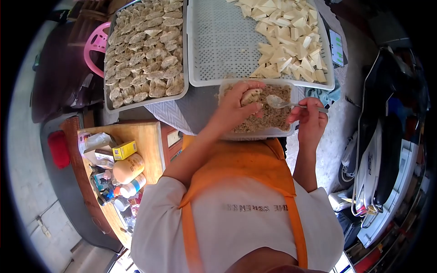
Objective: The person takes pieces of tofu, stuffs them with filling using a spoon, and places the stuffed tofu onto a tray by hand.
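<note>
My left hand (237, 103) is closed around a pale tofu piece (251, 96) with brownish filling on it, over the left part of a clear plastic container (268, 133). Minced filling (281, 119) lies inside the container. A metal spoon (291, 104) is gripped by the handle in my right hand (312, 116), at the container's right side. Its bowl hangs over the filling, close to the tofu piece. Beyond the container, pale cut tofu pieces (291, 41) are heaped on the right of a white perforated tray (261, 83). Rows of filled tofu pieces (145, 50) cover a metal tray (185, 45) on the left.
A phone (336, 48) and a bluish cloth (328, 94) lie right of the white tray. A pink ring-shaped handle (94, 48) shows at the left. Bottles and a yellow box (124, 150) crowd a wooden cabinet top (152, 136). A scooter (382, 145) stands at the right.
</note>
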`<state>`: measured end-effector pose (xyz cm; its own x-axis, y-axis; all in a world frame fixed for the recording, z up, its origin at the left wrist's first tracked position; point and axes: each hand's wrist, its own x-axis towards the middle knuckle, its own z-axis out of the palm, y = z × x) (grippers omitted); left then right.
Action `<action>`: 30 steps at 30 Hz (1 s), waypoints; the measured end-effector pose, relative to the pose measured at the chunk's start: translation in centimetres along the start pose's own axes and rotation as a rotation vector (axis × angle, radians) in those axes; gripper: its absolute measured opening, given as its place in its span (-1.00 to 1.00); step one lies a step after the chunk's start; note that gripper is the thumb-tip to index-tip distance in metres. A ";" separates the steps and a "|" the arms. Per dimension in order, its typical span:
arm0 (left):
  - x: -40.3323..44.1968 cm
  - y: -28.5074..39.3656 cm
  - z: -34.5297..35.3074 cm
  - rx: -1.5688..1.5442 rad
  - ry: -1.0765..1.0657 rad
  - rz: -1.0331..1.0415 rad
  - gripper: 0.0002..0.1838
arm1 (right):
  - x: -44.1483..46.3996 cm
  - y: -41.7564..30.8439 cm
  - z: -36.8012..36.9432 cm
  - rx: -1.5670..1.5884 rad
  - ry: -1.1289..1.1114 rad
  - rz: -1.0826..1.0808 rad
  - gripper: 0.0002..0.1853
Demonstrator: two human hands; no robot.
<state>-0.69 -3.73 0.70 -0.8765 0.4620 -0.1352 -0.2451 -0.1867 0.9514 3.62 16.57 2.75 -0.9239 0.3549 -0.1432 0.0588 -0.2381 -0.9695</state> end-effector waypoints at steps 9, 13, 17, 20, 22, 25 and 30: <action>0.3 -1.0 -0.1 -0.096 0.085 -0.059 -0.72 | 0.2 0.8 -0.8 -0.078 0.003 -0.041 -0.77; 0.2 -0.1 0.0 -0.280 0.080 -0.107 -0.72 | -0.1 1.2 -0.5 -0.113 -0.004 -0.025 -0.78; 0.3 -0.5 -0.4 -0.540 0.026 -0.174 -0.69 | -0.2 1.4 -0.1 -0.118 -0.028 -0.016 -0.77; 0.2 -0.9 -0.7 -0.507 0.038 -0.268 -0.62 | -0.2 1.4 0.2 -0.120 -0.059 -0.015 -0.76; 0.1 -0.6 0.0 -0.376 0.100 -0.266 -0.58 | -0.3 1.5 0.4 -0.122 -0.072 -0.005 -0.76; 0.0 0.2 0.9 -0.178 0.153 -0.203 -0.56 | -0.3 1.6 0.5 -0.126 -0.078 0.013 -0.76; 0.1 -0.6 0.7 -0.145 0.096 -0.233 -0.58 | -0.3 2.1 0.5 -0.138 -0.096 0.015 -0.77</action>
<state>-0.38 -2.96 0.27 -0.8234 0.4239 -0.3774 -0.4949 -0.2108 0.8430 3.83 15.52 0.85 -0.9540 0.2626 -0.1449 0.1184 -0.1142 -0.9864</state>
